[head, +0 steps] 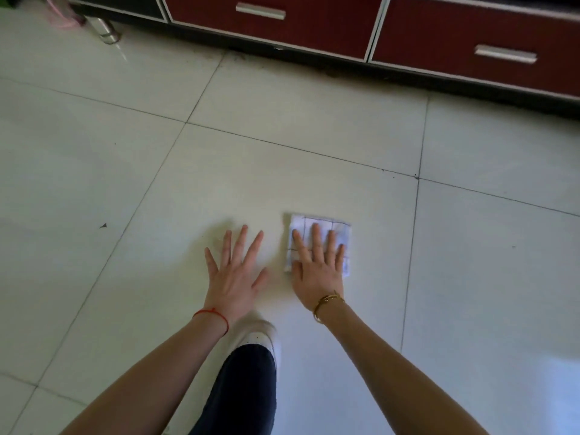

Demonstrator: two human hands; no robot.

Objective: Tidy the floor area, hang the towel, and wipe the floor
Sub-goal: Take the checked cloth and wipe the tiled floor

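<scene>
- Pressing flat on a folded cloth: right hand, fingers straight and close together, palm down, nothing curled round the fabric.
- No brand, label or readable writing is seen; only thin dark grid lines are printed on the white cloth.
- Cloth is folded to a small rectangle, lying on the pale tiled floor, near the middle of 1 large tile; its near edge is covered by the palm.
- Left hand is spread wide, fingers splayed, palm down on bare tile just beside the cloth, not touching it; nothing is held.
- Red string is worn on the left wrist, gold bangle on the right.
- White shoe and dark trouser leg are seen between the forearms.
- Red-fronted cabinet with 2 silver drawer handles runs along the far edge; 1 metal leg is seen at its left end.
- Small dark speck lies on the tile well left of the hands.
</scene>
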